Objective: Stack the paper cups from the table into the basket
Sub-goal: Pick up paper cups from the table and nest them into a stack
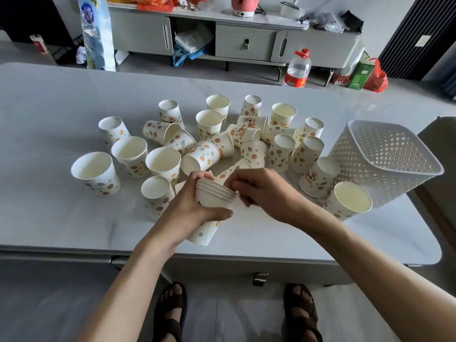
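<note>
Paper cup stack (214, 202) in left hand (186, 208), near table (261, 243) edge.

home living room: low grey sideboard (143, 33), pink cooker (244, 3) on it, shopping bag (376, 77) and water jug (297, 67) alongside

Left hand (195, 206) grips nested cup stack (212, 206); right hand (259, 191) pinches stack rim; white basket (385, 159) at right.

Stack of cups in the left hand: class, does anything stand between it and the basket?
Yes. The right hand sits at the mouth of the stack; beyond it an upside-down cup and an upright cup stand before the basket.
</note>
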Demonstrator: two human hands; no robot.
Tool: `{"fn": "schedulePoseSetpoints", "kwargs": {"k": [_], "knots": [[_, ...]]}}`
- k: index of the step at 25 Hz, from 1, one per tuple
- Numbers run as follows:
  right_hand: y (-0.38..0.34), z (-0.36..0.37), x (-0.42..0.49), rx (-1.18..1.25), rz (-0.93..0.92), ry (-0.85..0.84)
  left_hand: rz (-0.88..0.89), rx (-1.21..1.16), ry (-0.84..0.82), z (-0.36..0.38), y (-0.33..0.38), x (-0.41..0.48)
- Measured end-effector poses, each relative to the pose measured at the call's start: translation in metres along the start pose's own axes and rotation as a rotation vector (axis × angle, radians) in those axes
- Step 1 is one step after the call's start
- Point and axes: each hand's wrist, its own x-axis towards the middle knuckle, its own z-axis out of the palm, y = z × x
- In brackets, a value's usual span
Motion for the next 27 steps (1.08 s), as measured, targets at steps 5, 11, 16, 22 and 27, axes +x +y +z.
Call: {"fn": "schedulePoseSetpoints", "kwargs": {"k": [5, 11, 16, 22, 27], "knots": [[0.041, 0.002, 0.025, -0.209, 0.391, 0.452, 0.008, -0.032, 0.055, 0.000, -0.004, 0.004], [0.061, 0.014, 0.028, 0.108, 0.453, 0.374, -0.023, -0.025, 0.018, 0.000, -0.009, 0.006], [0.062, -0.007, 0.003, 0.175, 0.448, 0.433, -0.032, 0.000, 0.005, 0.001, -0.007, 0.006], [0.042, -0.028, -0.014, 0.276, 0.325, 0.520, -0.018, 0.128, -0.038, 0.005, -0.003, 0.005], [0.008, -0.006, -0.012, 0.036, 0.057, 0.131, 0.023, 0.152, -0.071, 0.009, -0.002, 0.005]]}}
